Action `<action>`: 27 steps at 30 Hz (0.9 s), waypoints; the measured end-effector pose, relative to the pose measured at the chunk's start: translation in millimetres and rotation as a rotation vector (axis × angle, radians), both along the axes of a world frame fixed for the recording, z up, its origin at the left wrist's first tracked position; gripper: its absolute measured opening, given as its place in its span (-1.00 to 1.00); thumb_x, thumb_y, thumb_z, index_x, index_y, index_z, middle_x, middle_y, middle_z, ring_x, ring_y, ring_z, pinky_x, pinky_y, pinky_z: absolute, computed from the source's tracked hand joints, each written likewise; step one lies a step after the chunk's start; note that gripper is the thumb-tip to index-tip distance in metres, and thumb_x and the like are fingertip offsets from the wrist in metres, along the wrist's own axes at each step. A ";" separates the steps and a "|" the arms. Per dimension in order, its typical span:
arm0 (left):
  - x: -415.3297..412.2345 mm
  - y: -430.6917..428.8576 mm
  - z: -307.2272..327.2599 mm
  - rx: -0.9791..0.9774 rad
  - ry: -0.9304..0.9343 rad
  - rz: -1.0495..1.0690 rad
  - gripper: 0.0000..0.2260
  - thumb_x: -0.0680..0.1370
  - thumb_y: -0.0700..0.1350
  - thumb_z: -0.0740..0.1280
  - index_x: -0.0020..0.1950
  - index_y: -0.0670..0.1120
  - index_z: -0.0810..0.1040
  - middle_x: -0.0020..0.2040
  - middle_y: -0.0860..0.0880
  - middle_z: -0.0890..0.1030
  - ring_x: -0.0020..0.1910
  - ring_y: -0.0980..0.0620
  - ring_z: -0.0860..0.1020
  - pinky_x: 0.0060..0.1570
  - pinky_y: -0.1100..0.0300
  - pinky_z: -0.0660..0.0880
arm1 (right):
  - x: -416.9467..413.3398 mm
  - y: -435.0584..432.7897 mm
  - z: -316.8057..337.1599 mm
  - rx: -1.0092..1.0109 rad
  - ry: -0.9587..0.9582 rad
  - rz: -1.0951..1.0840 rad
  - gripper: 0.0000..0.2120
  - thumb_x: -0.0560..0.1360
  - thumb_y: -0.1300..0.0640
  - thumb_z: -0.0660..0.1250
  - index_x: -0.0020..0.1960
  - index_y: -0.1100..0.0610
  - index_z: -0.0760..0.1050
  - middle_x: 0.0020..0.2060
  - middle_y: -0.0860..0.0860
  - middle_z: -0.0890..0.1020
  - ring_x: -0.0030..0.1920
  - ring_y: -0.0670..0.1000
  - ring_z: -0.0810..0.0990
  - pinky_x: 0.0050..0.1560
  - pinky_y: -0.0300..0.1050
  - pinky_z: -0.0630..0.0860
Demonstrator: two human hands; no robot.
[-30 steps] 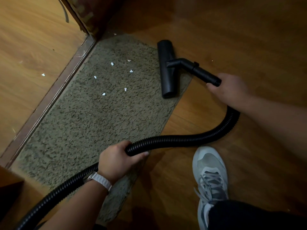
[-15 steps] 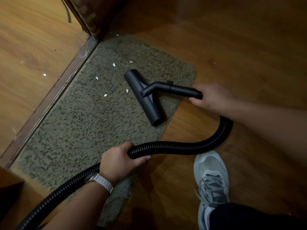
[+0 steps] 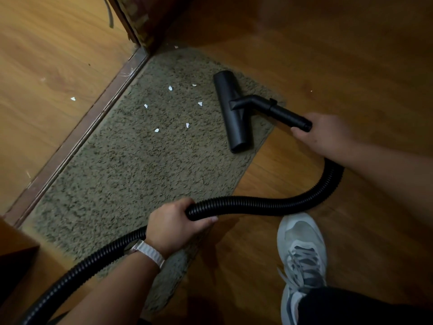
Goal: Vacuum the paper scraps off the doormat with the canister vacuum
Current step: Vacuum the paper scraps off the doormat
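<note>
dark wooden floor [image 3: 339, 55] fills the right side of a dim view looking down. paler wood flooring [image 3: 46, 55] lies on the left, beyond a brown threshold strip [image 3: 77, 137]. a shaggy grey-green doormat [image 3: 121, 174] lies along the strip, running from the top centre to the lower left. six small white paper scraps [image 3: 156, 130] are scattered on the upper part of the mat, and one more scrap [image 3: 73, 99] sits on the paler floor across the strip. a long black vacuum nozzle [image 3: 234, 118] rests on the mat's right edge, just right of the scraps and touching none of them. a short rigid tube [image 3: 288, 116] angles from the nozzle to the right hand [image 3: 328, 134], whose fingers are curled round the tube's end. from under that hand a black ribbed hose [image 3: 269, 205] loops down and left, passing over the mat's lower end. the left hand [image 3: 173, 226], with a pale watch strap [image 3: 150, 254] on its wrist, is wrapped firmly round the hose. a grey and white trainer [image 3: 302, 249] stands on the dark floor at lower right.
</note>
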State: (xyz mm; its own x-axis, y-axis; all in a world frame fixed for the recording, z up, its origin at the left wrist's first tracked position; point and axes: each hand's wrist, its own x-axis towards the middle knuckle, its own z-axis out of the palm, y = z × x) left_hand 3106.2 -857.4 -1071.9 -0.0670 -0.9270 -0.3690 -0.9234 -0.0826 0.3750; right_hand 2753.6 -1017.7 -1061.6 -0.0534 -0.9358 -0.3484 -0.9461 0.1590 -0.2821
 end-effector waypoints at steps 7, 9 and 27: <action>9.5 -0.8 8.5 0.004 0.014 -0.001 -0.44 0.26 0.55 0.21 -0.18 0.08 0.52 -0.46 0.13 0.45 -0.46 0.26 0.44 -0.49 0.31 0.28 | 35.7 -11.6 2.3 0.020 -0.006 0.153 -0.66 0.59 -0.15 0.26 0.28 -0.01 0.51 -0.23 -0.03 0.56 -0.32 -0.04 0.50 -0.45 -0.17 0.29; 14.9 -1.4 10.1 0.005 0.011 0.000 -0.49 0.26 0.55 0.21 -0.21 0.12 0.47 -0.46 0.14 0.45 -0.46 0.27 0.43 -0.49 0.32 0.27 | 47.6 -17.0 2.0 0.008 0.014 0.210 -0.67 0.59 -0.14 0.26 0.25 0.01 0.51 -0.24 -0.02 0.55 -0.32 -0.03 0.50 -0.43 -0.16 0.33; 70.3 14.3 -0.1 -0.009 -0.123 0.109 -0.34 0.23 0.62 0.06 -0.17 0.07 0.51 -0.40 0.13 0.48 -0.38 0.15 0.50 -0.39 0.22 0.41 | 170.5 -53.0 -12.1 -0.022 0.093 0.691 -0.67 0.55 -0.23 0.25 0.15 -0.01 0.47 -0.19 0.00 0.55 -0.18 0.11 0.54 -0.29 -0.04 0.49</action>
State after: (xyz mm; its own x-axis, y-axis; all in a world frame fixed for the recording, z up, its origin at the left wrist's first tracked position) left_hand 3176.5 -843.1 -1072.0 0.0791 -0.9295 -0.3602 -0.9483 -0.1816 0.2603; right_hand 2924.1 -1070.7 -1073.7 0.5278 -0.7732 -0.3515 -0.8490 -0.4928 -0.1909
